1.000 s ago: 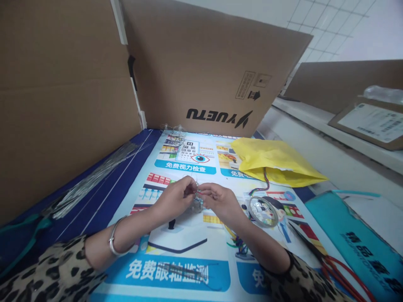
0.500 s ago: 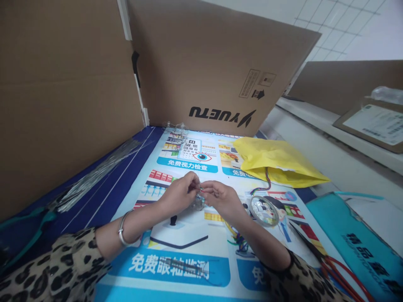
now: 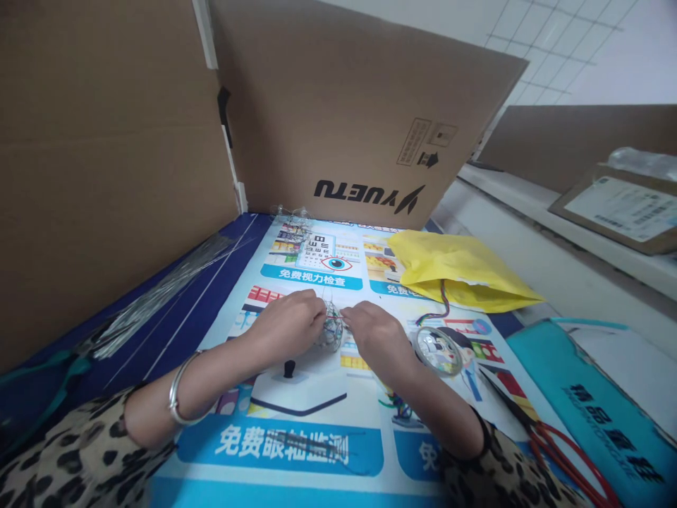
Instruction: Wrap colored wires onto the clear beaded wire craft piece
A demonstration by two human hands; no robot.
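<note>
Between my hands is a rounded tangle of thin silvery wire (image 3: 332, 335), with loose ends poking up. My left hand (image 3: 297, 321), closed at the tangle's left side, has a silver bangle (image 3: 177, 395) on its wrist. My right hand (image 3: 373, 335) is pinched at the right side. A thin reddish strand seems to run across between the fingers; its ends are hidden in them. Right of my right hand lies a round clear dish (image 3: 438, 351) with small shiny pieces. Coloured threads (image 3: 399, 408) rest under my right forearm.
A yellow pouch (image 3: 460, 268) with a braided cord (image 3: 443, 303) lies at the back right. Red-handled scissors (image 3: 560, 451) and a teal bag (image 3: 587, 416) are on the right. Wire lengths (image 3: 159, 296) and teal-handled pliers (image 3: 58, 381) lie left. Cardboard (image 3: 338, 113) stands behind.
My hands have moved apart from close together, the right one shifting right. The wire tangle between them is now more exposed. The view has shifted slightly.
</note>
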